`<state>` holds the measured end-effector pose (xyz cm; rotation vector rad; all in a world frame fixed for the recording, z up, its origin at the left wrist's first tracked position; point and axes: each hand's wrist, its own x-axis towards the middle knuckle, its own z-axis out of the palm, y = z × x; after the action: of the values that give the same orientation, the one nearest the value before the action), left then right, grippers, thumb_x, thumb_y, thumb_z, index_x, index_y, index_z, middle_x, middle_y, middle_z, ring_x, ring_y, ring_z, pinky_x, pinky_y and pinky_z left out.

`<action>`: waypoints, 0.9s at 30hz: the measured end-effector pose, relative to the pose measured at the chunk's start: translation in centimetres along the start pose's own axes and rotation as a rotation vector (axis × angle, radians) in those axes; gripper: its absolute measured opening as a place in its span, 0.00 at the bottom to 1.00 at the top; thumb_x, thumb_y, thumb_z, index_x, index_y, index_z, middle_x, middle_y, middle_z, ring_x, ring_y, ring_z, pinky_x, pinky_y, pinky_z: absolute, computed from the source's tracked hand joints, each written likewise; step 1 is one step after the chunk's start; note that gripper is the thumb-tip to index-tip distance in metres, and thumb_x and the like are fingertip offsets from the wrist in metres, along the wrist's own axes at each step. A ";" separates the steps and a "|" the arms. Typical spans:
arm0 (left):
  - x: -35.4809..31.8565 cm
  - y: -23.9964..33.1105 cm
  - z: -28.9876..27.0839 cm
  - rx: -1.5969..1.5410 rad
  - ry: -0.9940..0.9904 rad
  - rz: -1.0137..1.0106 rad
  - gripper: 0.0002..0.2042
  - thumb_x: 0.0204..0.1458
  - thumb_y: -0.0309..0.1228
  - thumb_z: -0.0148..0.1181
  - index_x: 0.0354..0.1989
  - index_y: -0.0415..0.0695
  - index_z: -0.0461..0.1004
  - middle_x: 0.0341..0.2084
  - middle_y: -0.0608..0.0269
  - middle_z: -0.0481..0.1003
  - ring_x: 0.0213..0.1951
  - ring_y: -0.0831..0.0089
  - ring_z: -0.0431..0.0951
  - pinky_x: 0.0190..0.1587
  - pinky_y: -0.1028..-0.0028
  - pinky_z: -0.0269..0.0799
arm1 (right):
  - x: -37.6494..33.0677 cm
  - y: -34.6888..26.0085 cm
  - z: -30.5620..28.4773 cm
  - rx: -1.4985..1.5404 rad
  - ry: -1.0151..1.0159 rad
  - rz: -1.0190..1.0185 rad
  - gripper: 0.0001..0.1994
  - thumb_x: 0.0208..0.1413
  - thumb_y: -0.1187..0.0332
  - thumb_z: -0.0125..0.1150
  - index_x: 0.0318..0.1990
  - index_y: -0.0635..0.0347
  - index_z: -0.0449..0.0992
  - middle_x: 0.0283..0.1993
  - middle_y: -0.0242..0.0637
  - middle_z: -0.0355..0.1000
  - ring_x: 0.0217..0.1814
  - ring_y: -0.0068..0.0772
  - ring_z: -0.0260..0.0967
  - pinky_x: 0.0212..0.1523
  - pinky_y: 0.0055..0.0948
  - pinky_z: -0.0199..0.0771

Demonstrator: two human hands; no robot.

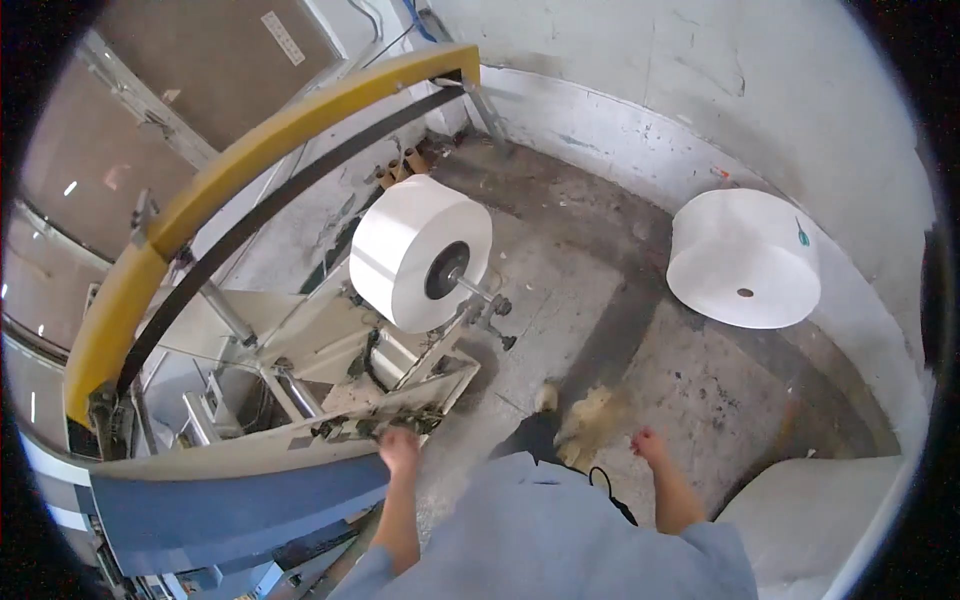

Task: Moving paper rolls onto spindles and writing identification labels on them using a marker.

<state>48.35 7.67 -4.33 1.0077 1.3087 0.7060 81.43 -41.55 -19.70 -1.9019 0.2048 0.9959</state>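
Observation:
My left hand (400, 450) is at the top edge of the machine frame (290, 450), with its fingers curled in. Whatever they may grip there is too small to make out. Just ahead of it sit small dark fittings (345, 428) along the frame. Away from the machine, over the floor, my right hand (648, 446) hangs with its fingers curled and nothing visible in them. Beyond the left hand, a large white roll (385, 240) is mounted on a metal shaft (478, 289) through a black hub (447, 270). Neither hand touches this roll.
Another big white roll (745, 265) stands on the floor near the right wall. A curved yellow guard bar (250, 150) arches over the machine at left. Several brown cardboard tubes (397, 170) are behind the mounted roll. At lower right is a pale curved surface (820, 510).

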 end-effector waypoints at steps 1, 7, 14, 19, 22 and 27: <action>-0.1 -1.6 2.2 0.102 -0.108 -0.119 0.05 0.52 0.28 0.53 0.30 0.39 0.72 0.17 0.63 0.71 0.17 0.70 0.74 0.16 0.73 0.65 | 0.8 0.2 -0.2 -0.027 0.016 0.074 0.13 0.57 0.62 0.55 0.39 0.65 0.76 0.26 0.38 0.74 0.23 0.27 0.72 0.23 0.27 0.73; 3.4 -9.4 16.3 0.520 -0.254 -0.217 0.12 0.51 0.36 0.54 0.34 0.37 0.74 0.21 0.57 0.77 0.23 0.69 0.79 0.25 0.68 0.73 | 4.3 -0.4 -4.3 -0.195 -0.080 -0.118 0.11 0.57 0.62 0.57 0.36 0.62 0.74 0.27 0.36 0.74 0.27 0.29 0.73 0.26 0.29 0.74; 13.5 -8.4 31.0 1.224 -0.720 0.074 0.15 0.51 0.38 0.55 0.33 0.37 0.75 0.21 0.59 0.77 0.21 0.72 0.78 0.27 0.72 0.73 | 7.5 -9.0 -12.5 0.665 -0.122 0.242 0.15 0.56 0.58 0.60 0.36 0.64 0.73 0.25 0.36 0.72 0.23 0.28 0.71 0.23 0.28 0.73; 18.2 -2.8 40.3 0.637 -0.549 -0.090 0.16 0.50 0.38 0.56 0.37 0.35 0.76 0.23 0.56 0.77 0.23 0.69 0.79 0.29 0.71 0.74 | 13.4 -17.0 -11.9 0.223 0.159 0.133 0.16 0.57 0.58 0.59 0.36 0.64 0.73 0.24 0.36 0.72 0.24 0.27 0.71 0.22 0.27 0.72; 20.6 -0.9 43.0 0.608 -0.517 -0.056 0.16 0.50 0.39 0.56 0.36 0.36 0.76 0.22 0.54 0.77 0.23 0.66 0.80 0.31 0.69 0.74 | 17.6 -22.9 -11.4 0.079 0.154 0.167 0.14 0.57 0.59 0.58 0.35 0.64 0.74 0.25 0.36 0.73 0.24 0.26 0.71 0.21 0.27 0.71; 24.2 -2.2 41.6 0.829 -0.333 -0.121 0.17 0.51 0.43 0.53 0.32 0.39 0.76 0.21 0.55 0.77 0.25 0.65 0.81 0.33 0.66 0.74 | 27.9 -30.6 -11.0 0.003 -0.020 0.109 0.12 0.57 0.62 0.57 0.35 0.64 0.74 0.25 0.36 0.73 0.21 0.25 0.70 0.19 0.26 0.70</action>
<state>92.80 19.92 -18.40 1.6016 1.3613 -0.1423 121.46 -26.78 -16.71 -1.8938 0.3004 1.0868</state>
